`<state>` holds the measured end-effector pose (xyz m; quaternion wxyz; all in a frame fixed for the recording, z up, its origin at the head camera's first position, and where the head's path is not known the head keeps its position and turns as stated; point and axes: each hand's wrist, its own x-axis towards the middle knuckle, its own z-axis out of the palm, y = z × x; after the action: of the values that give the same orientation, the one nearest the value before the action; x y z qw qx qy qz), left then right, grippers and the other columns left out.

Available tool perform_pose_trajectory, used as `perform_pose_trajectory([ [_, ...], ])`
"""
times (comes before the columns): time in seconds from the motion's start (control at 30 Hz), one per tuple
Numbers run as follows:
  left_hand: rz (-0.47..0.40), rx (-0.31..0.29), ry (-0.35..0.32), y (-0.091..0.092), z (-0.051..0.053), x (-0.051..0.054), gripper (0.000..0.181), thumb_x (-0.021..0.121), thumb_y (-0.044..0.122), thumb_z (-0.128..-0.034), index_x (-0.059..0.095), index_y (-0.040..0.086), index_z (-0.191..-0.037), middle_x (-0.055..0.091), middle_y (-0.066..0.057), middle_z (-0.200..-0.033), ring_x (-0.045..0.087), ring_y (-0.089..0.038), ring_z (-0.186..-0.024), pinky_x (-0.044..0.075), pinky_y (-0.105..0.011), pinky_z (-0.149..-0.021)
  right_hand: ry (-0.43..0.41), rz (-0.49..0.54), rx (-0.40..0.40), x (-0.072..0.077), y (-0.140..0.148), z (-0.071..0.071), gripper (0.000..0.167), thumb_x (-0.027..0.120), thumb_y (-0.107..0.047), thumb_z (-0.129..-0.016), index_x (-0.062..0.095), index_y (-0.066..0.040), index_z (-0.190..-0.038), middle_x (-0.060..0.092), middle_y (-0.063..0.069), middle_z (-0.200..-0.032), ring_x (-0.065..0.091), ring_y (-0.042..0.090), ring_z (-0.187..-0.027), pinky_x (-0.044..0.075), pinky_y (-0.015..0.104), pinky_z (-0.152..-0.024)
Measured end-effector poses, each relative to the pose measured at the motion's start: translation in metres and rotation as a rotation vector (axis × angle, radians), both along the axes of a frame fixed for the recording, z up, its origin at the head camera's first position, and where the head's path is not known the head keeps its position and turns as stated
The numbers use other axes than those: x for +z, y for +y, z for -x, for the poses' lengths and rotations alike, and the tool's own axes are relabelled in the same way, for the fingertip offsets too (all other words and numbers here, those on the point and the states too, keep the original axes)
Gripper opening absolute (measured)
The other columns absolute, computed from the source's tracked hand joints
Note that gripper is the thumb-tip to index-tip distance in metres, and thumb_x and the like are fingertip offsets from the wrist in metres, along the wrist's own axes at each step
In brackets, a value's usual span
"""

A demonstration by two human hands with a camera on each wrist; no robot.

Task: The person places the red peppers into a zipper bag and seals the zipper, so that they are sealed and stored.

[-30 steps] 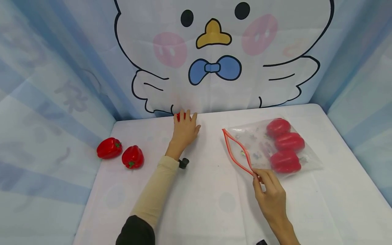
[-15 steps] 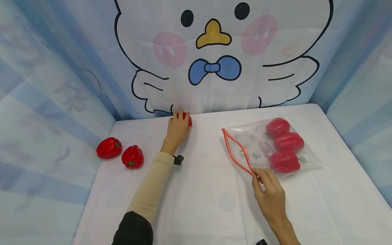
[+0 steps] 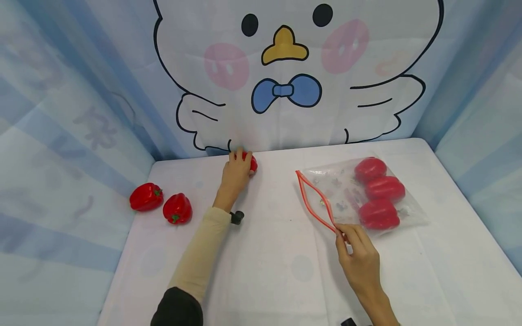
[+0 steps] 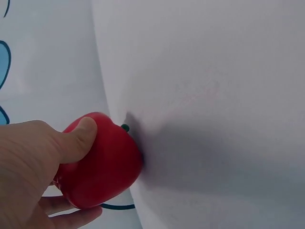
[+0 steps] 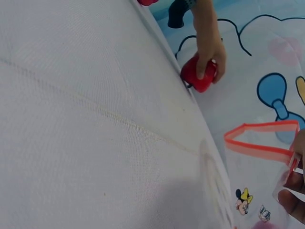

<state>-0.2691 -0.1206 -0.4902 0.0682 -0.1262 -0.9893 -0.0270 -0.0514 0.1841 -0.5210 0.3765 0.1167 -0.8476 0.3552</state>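
My left hand (image 3: pixel 235 177) grips a red bell pepper (image 3: pixel 253 165) at the table's back edge; in the left wrist view the thumb lies across the pepper (image 4: pixel 107 162) with fingers beneath, its green stem toward the table. My right hand (image 3: pixel 360 260) pinches the lower corner of the red-rimmed mouth of a clear zip bag (image 3: pixel 340 181). The bag lies on the table, mouth parted and facing left, with three red peppers (image 3: pixel 385 189) inside. In the right wrist view the bag's red rim (image 5: pixel 259 151) stands apart as a loop beside my fingers.
Two more red peppers, one (image 3: pixel 146 197) at the table's left edge and one (image 3: pixel 177 208) just right of it, lie on the white table (image 3: pixel 261 271). A printed cloth (image 3: pixel 285 127) hangs behind the table, with blue curtains at both sides.
My left hand has shifted slightly left and curled round the pepper at the back edge, which shows more at its right side. My right hand and the bag have hardly moved.
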Motion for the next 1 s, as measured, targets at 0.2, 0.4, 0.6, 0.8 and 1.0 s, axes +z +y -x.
perform_pose_trajectory([
  [0.2, -0.069, 0.033, -0.026, 0.003, -0.01, -0.004, 0.065, 0.07, 0.031, -0.1, 0.044, 0.01, -0.155, 0.043, -0.02, -0.154, 0.045, -0.042, -0.141, 0.057, -0.049, -0.105, -0.008, 0.004, -0.003, 0.0, 0.0, 0.0, 0.032, 0.075, 0.011, -0.08, 0.078, -0.003, -0.108, 0.072, 0.008, -0.095, 0.061, 0.016, -0.076, 0.043, 0.004, -0.081],
  [0.4, -0.241, 0.113, -0.053, 0.008, -0.02, -0.004, 0.064, 0.07, 0.031, -0.1, 0.043, 0.013, -0.156, 0.042, -0.018, -0.156, 0.043, -0.039, -0.142, 0.058, -0.051, -0.102, -0.031, 0.011, 0.001, 0.0, 0.0, -0.001, 0.029, 0.074, 0.008, -0.082, 0.077, -0.003, -0.109, 0.072, 0.009, -0.095, 0.06, 0.016, -0.076, 0.043, 0.005, -0.079],
  [0.6, -0.543, 0.19, -0.129, 0.015, -0.027, -0.001, 0.066, 0.073, 0.031, -0.0979, 0.044, 0.016, -0.155, 0.044, -0.016, -0.155, 0.044, -0.036, -0.143, 0.055, -0.053, -0.106, -0.024, 0.011, 0.001, 0.0, 0.001, 0.0, 0.032, 0.075, 0.011, -0.081, 0.077, -0.003, -0.11, 0.072, 0.009, -0.095, 0.062, 0.017, -0.076, 0.044, 0.005, -0.08],
  [0.8, -0.844, 0.207, -0.235, 0.018, -0.032, -0.001, 0.063, 0.076, 0.028, -0.0963, 0.049, 0.013, -0.151, 0.052, -0.016, -0.146, 0.05, -0.035, -0.139, 0.053, -0.053, -0.109, -0.021, 0.011, 0.003, -0.002, 0.001, 0.0, 0.033, 0.075, 0.011, -0.08, 0.078, -0.003, -0.11, 0.072, 0.009, -0.095, 0.061, 0.017, -0.077, 0.043, 0.004, -0.081],
  [1.0, -1.025, 0.249, -0.349, 0.021, -0.04, 0.003, 0.062, 0.08, 0.024, -0.0922, 0.053, 0.014, -0.147, 0.054, -0.013, -0.149, 0.049, -0.033, -0.14, 0.053, -0.052, -0.109, -0.027, 0.009, 0.003, -0.002, 0.001, 0.0, 0.033, 0.075, 0.011, -0.08, 0.077, -0.003, -0.11, 0.072, 0.009, -0.095, 0.061, 0.016, -0.077, 0.043, 0.004, -0.081],
])
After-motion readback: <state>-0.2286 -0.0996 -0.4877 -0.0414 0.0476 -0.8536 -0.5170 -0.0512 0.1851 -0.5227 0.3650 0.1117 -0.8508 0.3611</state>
